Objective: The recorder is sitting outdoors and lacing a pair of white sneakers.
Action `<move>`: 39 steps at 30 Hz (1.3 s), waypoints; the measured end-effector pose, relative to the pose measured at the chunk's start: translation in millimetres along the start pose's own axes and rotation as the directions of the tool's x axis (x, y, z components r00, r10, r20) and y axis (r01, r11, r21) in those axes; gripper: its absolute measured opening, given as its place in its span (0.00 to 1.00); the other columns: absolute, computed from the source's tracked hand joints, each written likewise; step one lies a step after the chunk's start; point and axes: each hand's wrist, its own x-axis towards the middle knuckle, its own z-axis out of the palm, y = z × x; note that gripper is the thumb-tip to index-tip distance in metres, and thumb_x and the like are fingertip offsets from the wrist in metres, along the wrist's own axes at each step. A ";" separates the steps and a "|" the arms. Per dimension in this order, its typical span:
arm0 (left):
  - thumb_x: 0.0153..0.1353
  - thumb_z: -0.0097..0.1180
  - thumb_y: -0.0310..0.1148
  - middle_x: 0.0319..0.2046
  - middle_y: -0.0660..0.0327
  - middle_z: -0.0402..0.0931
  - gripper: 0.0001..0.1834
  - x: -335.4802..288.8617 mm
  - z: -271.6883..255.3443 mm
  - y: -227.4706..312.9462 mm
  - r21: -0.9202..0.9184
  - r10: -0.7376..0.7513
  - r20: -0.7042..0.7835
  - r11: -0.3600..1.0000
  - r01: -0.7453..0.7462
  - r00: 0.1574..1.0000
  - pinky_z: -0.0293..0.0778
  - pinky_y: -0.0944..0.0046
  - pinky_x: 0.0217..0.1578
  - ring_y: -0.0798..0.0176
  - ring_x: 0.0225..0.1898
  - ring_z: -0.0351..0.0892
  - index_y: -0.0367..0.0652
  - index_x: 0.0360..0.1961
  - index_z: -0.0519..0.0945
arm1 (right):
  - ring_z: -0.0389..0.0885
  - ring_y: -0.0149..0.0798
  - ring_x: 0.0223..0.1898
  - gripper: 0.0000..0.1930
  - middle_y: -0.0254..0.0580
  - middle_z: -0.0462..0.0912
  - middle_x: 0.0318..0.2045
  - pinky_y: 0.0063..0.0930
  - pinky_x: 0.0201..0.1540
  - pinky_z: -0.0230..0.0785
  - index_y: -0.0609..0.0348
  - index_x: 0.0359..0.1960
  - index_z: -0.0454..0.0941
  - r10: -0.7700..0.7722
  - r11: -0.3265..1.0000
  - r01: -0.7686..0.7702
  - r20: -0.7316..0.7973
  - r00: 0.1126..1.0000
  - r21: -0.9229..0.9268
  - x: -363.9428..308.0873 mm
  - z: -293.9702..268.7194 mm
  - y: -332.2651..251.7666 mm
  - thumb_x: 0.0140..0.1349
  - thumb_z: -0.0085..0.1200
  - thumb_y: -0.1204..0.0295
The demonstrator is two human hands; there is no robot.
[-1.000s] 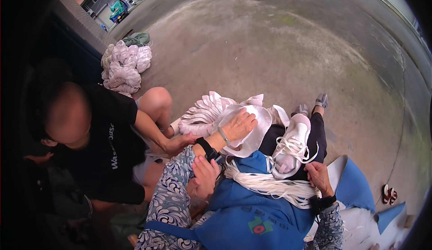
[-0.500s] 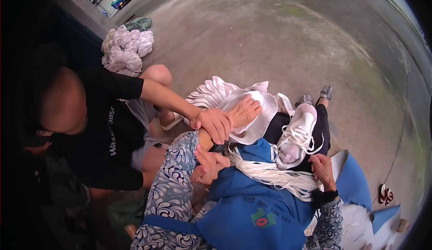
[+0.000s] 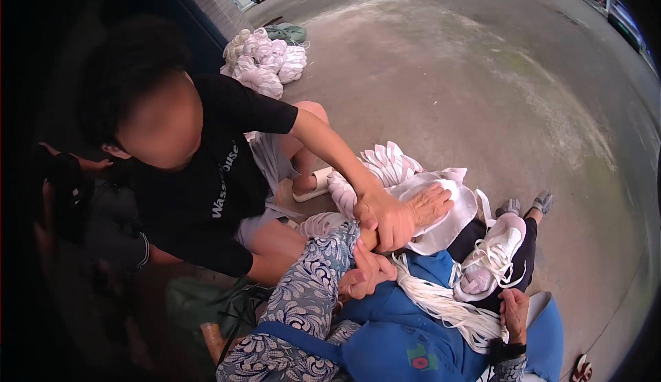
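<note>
A co-worker's hand (image 3: 387, 218) hides the wrist of the left hand (image 3: 432, 204), and the apron (image 3: 399, 337) is cropped below.

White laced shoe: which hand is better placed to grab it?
Right, likely: the right hand is beside the shoe; the left hand is farther away, its wrist held by a co-worker's hand.

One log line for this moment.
left hand: on white piece | right hand: near white laced shoe | co-worker's hands: at left forearm
</note>
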 end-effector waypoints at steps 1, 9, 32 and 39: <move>0.50 0.53 0.29 0.27 0.59 0.70 0.03 0.4 -0.8 -1.4 0.004 -0.002 0.002 1.000 0.002 1.000 0.67 0.58 0.44 0.58 0.33 0.72 0.43 0.27 0.72 | 0.59 0.22 0.05 0.15 0.30 0.69 0.11 0.18 0.06 0.48 0.61 0.26 0.76 -0.002 1.000 0.002 0.006 1.000 0.000 0.0 -0.5 0.3 0.68 0.49 0.64; 0.49 0.53 0.29 0.27 0.59 0.69 0.04 8.3 1.8 9.8 -0.005 -0.080 -0.053 0.997 0.080 0.995 0.68 0.58 0.43 0.57 0.33 0.72 0.43 0.27 0.72 | 0.61 0.24 0.05 0.15 0.33 0.70 0.10 0.19 0.06 0.50 0.63 0.26 0.76 -0.030 0.999 0.030 0.017 0.999 0.023 -0.5 0.2 -1.1 0.67 0.50 0.65; 0.57 0.54 0.21 0.28 0.54 0.73 0.04 10.2 -60.0 100.6 -0.612 -0.353 0.134 0.705 0.357 0.926 0.72 0.59 0.30 0.52 0.28 0.76 0.37 0.34 0.75 | 0.69 0.22 0.13 0.10 0.32 0.74 0.15 0.18 0.15 0.62 0.64 0.31 0.79 -0.130 0.983 0.118 -0.079 0.988 -0.137 -20.4 -7.2 -26.3 0.64 0.53 0.69; 0.56 0.59 0.24 0.38 0.54 0.71 0.20 -5.7 -30.0 147.0 -0.670 -0.418 0.375 0.495 0.553 0.828 0.73 0.63 0.29 0.61 0.24 0.74 0.38 0.50 0.69 | 0.78 0.40 0.21 0.10 0.47 0.80 0.21 0.31 0.27 0.69 0.65 0.33 0.80 -0.360 0.857 0.330 -0.002 0.933 -0.396 -30.3 17.4 -49.4 0.59 0.58 0.68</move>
